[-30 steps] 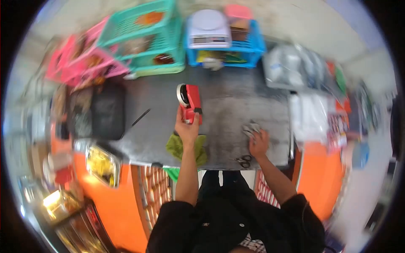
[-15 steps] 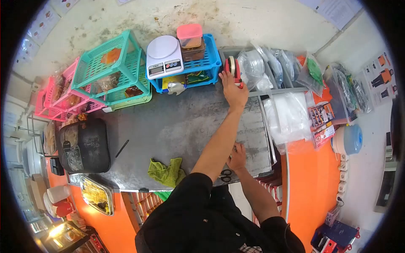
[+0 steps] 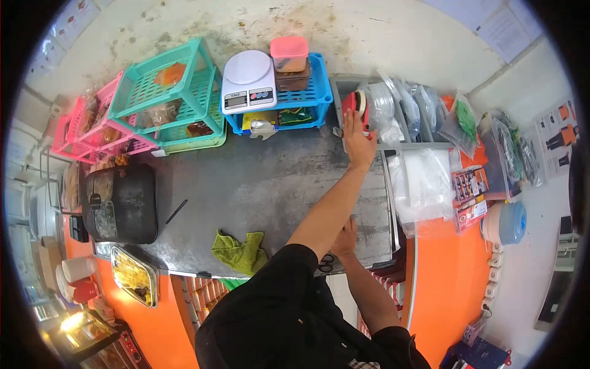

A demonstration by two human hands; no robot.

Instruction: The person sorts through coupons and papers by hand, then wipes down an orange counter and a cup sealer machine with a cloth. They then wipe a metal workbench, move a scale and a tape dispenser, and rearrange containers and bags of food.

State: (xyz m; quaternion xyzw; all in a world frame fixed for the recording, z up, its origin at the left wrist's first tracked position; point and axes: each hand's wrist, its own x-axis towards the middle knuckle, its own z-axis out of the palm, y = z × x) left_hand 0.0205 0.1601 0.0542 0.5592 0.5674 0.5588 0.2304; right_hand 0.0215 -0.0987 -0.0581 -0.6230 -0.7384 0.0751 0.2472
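My left hand point(image 3: 359, 144) reaches to the far side of the counter and grips a red tape dispenser point(image 3: 362, 112) with a pale roll in it. The dispenser is at the left compartment of a grey divided tray point(image 3: 393, 146). My fingers lie over its near part and hide some of it. Below my left forearm, my right hand point(image 3: 345, 238) is low over the counter near its front edge. Its fingers look drawn together and are partly hidden, so what they hold cannot be seen. Black-handled scissors point(image 3: 326, 263) lie beside it, partly covered by my sleeve.
On the dark counter point(image 3: 246, 178) are a green cloth point(image 3: 239, 251), a black pen point(image 3: 176, 211) and a black bag point(image 3: 126, 206). A white scale point(image 3: 247, 80) stands on a blue rack point(image 3: 319, 92), beside teal baskets point(image 3: 166, 92). Clear plastic bags point(image 3: 424, 184) hang at the right.
My left hand and the tape dispenser have shifted slightly right, further into the grey tray. My right hand has turned a little and its fingers look closer together. The view has shifted slightly.
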